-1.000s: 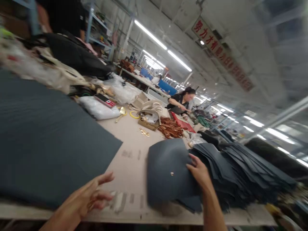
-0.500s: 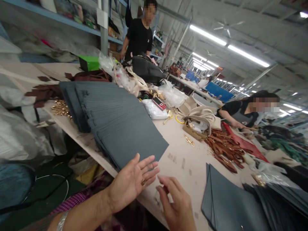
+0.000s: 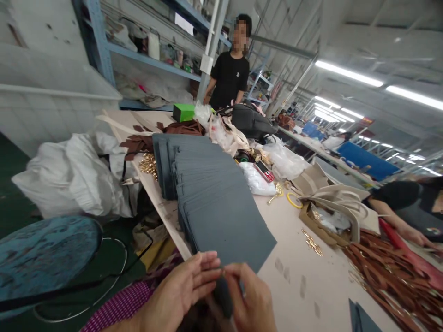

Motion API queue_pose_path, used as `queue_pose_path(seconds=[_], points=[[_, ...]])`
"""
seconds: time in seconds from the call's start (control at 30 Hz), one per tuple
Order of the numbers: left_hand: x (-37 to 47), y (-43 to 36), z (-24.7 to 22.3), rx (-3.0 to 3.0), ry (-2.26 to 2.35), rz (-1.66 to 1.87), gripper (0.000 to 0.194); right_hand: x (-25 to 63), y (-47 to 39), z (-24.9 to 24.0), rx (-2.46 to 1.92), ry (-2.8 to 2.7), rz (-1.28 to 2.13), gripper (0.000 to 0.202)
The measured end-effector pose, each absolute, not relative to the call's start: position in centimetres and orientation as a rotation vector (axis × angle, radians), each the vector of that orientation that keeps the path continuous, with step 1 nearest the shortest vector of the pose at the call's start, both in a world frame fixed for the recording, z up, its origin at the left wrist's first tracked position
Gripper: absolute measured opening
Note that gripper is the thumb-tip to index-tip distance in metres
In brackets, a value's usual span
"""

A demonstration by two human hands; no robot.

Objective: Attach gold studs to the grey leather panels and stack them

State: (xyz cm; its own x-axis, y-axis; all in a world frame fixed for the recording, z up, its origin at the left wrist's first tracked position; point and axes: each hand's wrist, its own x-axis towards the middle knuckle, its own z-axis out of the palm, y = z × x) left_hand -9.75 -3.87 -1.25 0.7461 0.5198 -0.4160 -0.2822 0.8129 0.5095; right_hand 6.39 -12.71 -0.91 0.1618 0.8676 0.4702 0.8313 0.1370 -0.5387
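My left hand [image 3: 188,288] is open, its palm turned towards my right hand and its fingers stretched out. Thumb and index finger of my right hand [image 3: 251,297] are pinched together right at the left fingertips. Whatever sits in that pinch is too small to make out. A dark, blurred, rounded shape [image 3: 224,295] shows just below, between the two hands; its kind is unclear. Just beyond my hands lies a fanned stack of blue-grey sheet pieces [image 3: 224,207] on the pale table [image 3: 294,281].
Gold metal pieces [image 3: 312,242] lie near a cardboard box [image 3: 323,226], brown straps [image 3: 384,267], a yellow ring [image 3: 294,200] and a red phone [image 3: 264,171]. One person [image 3: 230,76] stands behind the table; another [image 3: 411,207] works at the right. A blue stool [image 3: 48,258] stands left.
My view has swung left, so things appear further right. My right hand has come up to the left fingertips and its pinch has closed. My left hand stays open.
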Motion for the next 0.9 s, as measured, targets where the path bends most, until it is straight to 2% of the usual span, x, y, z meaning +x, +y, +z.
queue_pose_path(seconds=[0.1,0.23,0.37,0.47,0.73,0.9], points=[[-11.8,-3.8,-1.9,0.552,0.788,0.540,0.056,8.7,-10.8,-0.9,-1.903,-1.453,0.074,0.016],[-12.9,-3.8,-2.9,0.553,0.823,0.537,0.052,10.5,-9.8,-1.1,-2.013,-1.426,0.192,0.017],[-12.3,-4.1,-2.1,0.573,0.777,0.488,0.041,10.1,-11.2,0.0,-2.043,-1.405,0.643,0.016],[-11.7,-4.8,-1.1,0.591,0.675,0.460,0.044,9.7,-12.0,0.7,-2.015,-1.275,0.928,0.016],[-11.0,-4.9,-1.7,0.744,0.694,0.552,0.049,9.0,-11.9,-0.4,-1.932,-1.087,0.947,0.019],[-10.8,-4.7,-1.0,0.756,0.681,0.373,0.049,8.8,-11.6,-0.5,-1.900,-1.091,0.966,0.017]])
